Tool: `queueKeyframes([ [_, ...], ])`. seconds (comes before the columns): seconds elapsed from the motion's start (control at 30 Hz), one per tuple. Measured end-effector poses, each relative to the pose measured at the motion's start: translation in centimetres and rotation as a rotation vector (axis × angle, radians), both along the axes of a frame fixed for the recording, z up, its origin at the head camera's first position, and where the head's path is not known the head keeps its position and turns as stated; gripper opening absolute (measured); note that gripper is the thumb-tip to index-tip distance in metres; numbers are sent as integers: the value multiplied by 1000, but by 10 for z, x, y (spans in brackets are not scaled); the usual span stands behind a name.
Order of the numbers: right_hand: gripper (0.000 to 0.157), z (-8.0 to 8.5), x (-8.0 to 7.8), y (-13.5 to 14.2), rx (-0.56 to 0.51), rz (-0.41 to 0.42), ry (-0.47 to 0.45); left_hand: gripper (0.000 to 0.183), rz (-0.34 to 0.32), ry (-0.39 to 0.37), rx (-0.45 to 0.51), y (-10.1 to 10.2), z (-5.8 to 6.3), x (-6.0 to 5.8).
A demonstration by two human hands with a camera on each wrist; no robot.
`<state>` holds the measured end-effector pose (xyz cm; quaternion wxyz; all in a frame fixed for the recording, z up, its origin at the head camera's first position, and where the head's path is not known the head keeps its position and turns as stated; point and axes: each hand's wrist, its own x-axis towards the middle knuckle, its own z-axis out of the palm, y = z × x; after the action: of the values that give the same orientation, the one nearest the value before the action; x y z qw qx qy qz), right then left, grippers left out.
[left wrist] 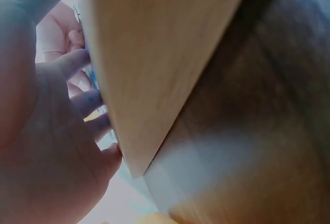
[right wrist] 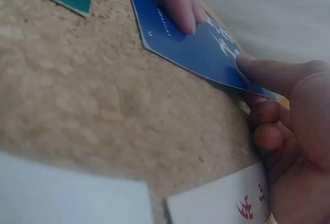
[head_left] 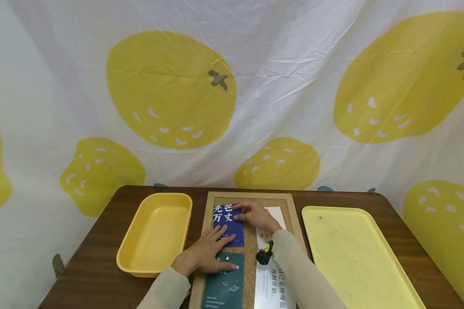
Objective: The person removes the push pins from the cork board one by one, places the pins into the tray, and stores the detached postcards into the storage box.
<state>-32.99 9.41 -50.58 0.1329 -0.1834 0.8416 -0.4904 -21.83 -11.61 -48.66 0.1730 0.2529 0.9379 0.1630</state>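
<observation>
A blue card with white characters (head_left: 238, 241) lies at the upper left of a wood-framed cork board (head_left: 249, 240). My right hand (head_left: 257, 216) pinches its upper right edge. In the right wrist view the thumb (right wrist: 268, 74) presses on the card's face, with curled fingers at its edge, and that edge is lifted slightly off the cork. My left hand (head_left: 206, 253) rests with spread fingers on the blue card's lower part; its thumb reaches over the green card (head_left: 224, 294) below. A small round silver pin (head_left: 227, 258) sits near the green card's top.
Two white cards lie on the board's right side, an upper card (head_left: 276, 212) and a lower card (head_left: 264, 283), partly behind my right arm. A deep yellow tub (head_left: 154, 234) stands left of the board. To the right is a shallow pale-yellow tray (head_left: 355, 253). All rest on a dark wooden table (head_left: 89, 266).
</observation>
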Motion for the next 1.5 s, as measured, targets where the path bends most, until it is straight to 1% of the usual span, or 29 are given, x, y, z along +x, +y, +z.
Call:
queueKeyframes([
  [0.13, 32, 1, -1, -1, -13, -3, -6, 85, -5, 7, 15, -1, 0, 1],
  [0.33, 31, -1, -2, -2, 14, -14, 0, 84, -1, 4, 44, -2, 1, 1],
  [0.57, 30, -1, -1, -1, 11, -33, -18, 78, -3, 16, 46, -1, 1, 2],
  [0.9, 30, -1, 0, -2, 22, -44, -10, 72, 8, 21, 41, -1, 1, 3],
  [1.13, 29, -2, 0, -1, 15, -51, -9, 70, 5, 14, 37, 0, 5, 5],
  [1.23, 29, -1, 0, -1, 5, -53, -21, 69, -1, 24, 41, 1, 7, 6],
  [1.5, 29, 2, 1, -1, 5, -33, 0, 65, -16, 51, 62, 0, 10, 9],
])
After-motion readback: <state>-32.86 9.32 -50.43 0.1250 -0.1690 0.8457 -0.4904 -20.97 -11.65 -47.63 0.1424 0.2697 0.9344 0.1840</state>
